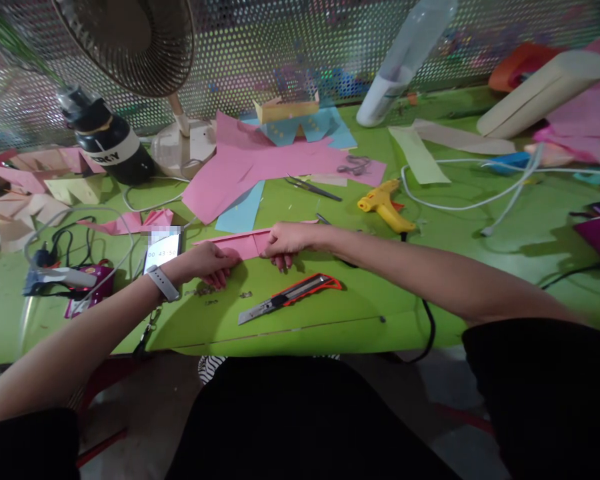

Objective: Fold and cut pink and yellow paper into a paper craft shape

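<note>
Between my two hands is a folded strip of pink paper [245,247], held just above the green table. My left hand [211,263] pinches its left end, fingers closed. At the other end my right hand [285,243] grips the paper between thumb and curled fingers. Just below the hands lies an orange-and-black utility knife [290,297], its blade end pointing left. A few small metal bits [203,291] are scattered on the table under my left hand. Beside my left wrist a phone [163,252] shows a running timer.
Behind the hands lie large pink paper [260,165], blue paper, tweezers [314,187] and a yellow glue gun [387,205]. A fan [183,143], a black bottle [113,147] and a spray bottle [387,93] stand at the back. White cables [455,212] cross the right side.
</note>
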Tool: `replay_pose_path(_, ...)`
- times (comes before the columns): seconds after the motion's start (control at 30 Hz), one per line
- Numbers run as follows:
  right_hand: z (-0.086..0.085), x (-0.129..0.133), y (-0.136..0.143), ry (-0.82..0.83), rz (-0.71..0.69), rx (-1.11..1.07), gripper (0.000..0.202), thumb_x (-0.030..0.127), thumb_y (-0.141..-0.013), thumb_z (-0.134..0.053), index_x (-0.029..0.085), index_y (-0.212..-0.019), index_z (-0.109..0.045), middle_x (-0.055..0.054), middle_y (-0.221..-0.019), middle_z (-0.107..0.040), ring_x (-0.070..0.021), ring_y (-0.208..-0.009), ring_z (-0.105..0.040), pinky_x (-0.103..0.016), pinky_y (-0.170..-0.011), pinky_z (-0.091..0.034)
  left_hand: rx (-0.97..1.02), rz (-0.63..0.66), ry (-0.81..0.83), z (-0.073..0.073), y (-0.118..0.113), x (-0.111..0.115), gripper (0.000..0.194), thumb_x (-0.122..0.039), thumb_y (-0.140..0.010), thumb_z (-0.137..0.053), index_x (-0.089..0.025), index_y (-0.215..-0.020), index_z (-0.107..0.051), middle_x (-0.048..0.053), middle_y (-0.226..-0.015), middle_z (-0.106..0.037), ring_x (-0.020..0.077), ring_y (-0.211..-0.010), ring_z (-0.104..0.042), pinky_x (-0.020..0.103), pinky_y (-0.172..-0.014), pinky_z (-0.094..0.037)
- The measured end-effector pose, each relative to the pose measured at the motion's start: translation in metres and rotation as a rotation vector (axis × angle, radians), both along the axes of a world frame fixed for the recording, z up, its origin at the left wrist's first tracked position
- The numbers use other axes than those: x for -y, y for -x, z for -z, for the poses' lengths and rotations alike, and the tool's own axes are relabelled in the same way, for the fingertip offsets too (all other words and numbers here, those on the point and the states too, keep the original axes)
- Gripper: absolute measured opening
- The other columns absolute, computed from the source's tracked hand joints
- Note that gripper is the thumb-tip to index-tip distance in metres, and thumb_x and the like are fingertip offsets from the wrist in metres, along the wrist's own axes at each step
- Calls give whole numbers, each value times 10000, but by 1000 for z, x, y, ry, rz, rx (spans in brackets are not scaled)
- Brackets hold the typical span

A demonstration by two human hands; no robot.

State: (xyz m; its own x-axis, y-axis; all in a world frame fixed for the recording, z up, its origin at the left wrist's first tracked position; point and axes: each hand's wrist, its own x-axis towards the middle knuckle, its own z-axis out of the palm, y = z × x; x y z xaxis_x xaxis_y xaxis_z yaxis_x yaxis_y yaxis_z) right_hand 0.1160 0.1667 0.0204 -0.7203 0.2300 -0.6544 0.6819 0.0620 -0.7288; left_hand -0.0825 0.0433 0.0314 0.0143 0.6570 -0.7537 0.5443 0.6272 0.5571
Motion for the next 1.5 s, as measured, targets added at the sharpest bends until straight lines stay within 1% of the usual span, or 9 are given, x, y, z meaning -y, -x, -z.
replay_pose_path(0.13,-2,0,-1,-5,-9,-20,252,193,-868,-607,116,-628,-621,-36,-519,-666,-91,-431,-597,-193,-443,-434,-48,16,-38,-15,-13,-10,527,-670,-757,-657,-180,-564,-631,67,-543,-694,149,-465,-642,268,-522,-515)
replay_pose_path(0.2,-5,0,-1,-21,-36,-8,261,195,-873,-593,114,-627,-626,-42,-519,-664,-92,-435,-603,-191,-441,-419,-51,22,-53,-18,-20,-16,499,-639,-734,-696,-183,-542,-632,60,-525,-682,148,-467,-636,269,-531,-518)
replay_pose_path(0.37,-8,1,1,-65,-48,32,280,230,-878,-586,119,-622,-616,-56,-542,-672,-109,-470,-633,-194,-438,-415,-43,86,-28,-7,-26,-23,475,-594,-746,-697,-194,-504,-609,52,-556,-698,138,-476,-633,253,-524,-500)
replay_pose_path(0.57,-3,0,2,-24,-35,12,263,244,-896,-592,98,-681,-636,-56,-559,-675,-119,-489,-643,-219,-470,-467,-54,61,5,-5,-27,-24,453,-545,-801,-660,-192,-529,-578,39,-541,-683,124,-458,-615,233,-494,-464)
replay_pose_path(0.93,-4,0,0,-11,-45,2,267,228,-875,-599,108,-637,-618,-52,-545,-672,-91,-441,-607,-193,-421,-375,-62,18,24,0,3,-1,491,-613,-811,-634,-186,-569,-623,63,-540,-671,158,-486,-637,275,-507,-484)
replay_pose_path(1.2,-1,9,-5,-38,53,-60,275,212,-868,-625,129,-609,-591,-28,-518,-649,-85,-401,-575,-191,-425,-440,-94,-18,1,-13,10,11,479,-594,-760,-693,-178,-534,-622,87,-556,-691,173,-469,-644,297,-501,-518)
replay_pose_path(1.3,-3,13,-10,-58,84,-118,273,222,-871,-639,141,-616,-584,-18,-526,-645,-80,-397,-555,-201,-439,-462,-138,-32,-77,-21,9,15,475,-578,-776,-677,-179,-526,-616,85,-542,-684,184,-479,-657,295,-488,-519)
replay_pose_path(1.4,-6,9,-20,-120,135,-252,275,313,-878,-656,154,-663,-591,-21,-584,-664,-95,-437,-573,-224,-464,-470,-156,-83,-260,-29,5,19,432,-555,-802,-654,-188,-579,-616,76,-559,-690,181,-480,-657,282,-459,-496)
replay_pose_path(1.5,-9,-2,-35,-447,270,-365,231,351,-878,-656,163,-746,-632,-32,-681,-690,-131,-560,-628,-261,-563,-485,-218,-81,-552,-34,-3,20,353,-505,-849,-615,-188,-700,-658,68,-647,-722,166,-538,-671,274,-505,-500)
